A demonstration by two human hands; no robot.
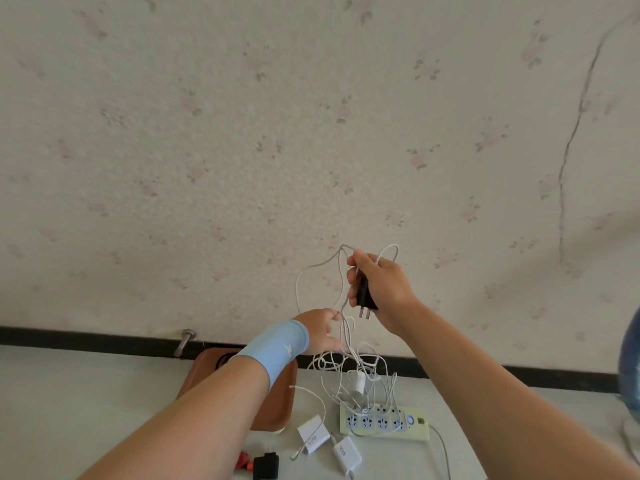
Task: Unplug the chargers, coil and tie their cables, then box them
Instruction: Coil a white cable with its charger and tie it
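My right hand (379, 287) holds a black charger (364, 295) up in front of the wall, its two prongs pointing down, with loops of its white cable (313, 275) over the fingers. Lower down, my left hand (320, 332), with a light blue wrist sleeve, pinches the hanging cable. A tangle of white cables (349, 372) with a small white plug (359, 382) hangs down onto a pale green power strip (382, 421). Two white chargers (313, 437) (347, 454) lie on the table in front of the strip. Another black charger (266, 465) lies at the bottom edge.
A brown tray (280, 400) lies on the white table under my left forearm. A red object (244, 459) sits beside the black charger. A metal hook (185, 341) sticks out at the wall's black baseboard. A blue object (630, 362) stands at the right edge.
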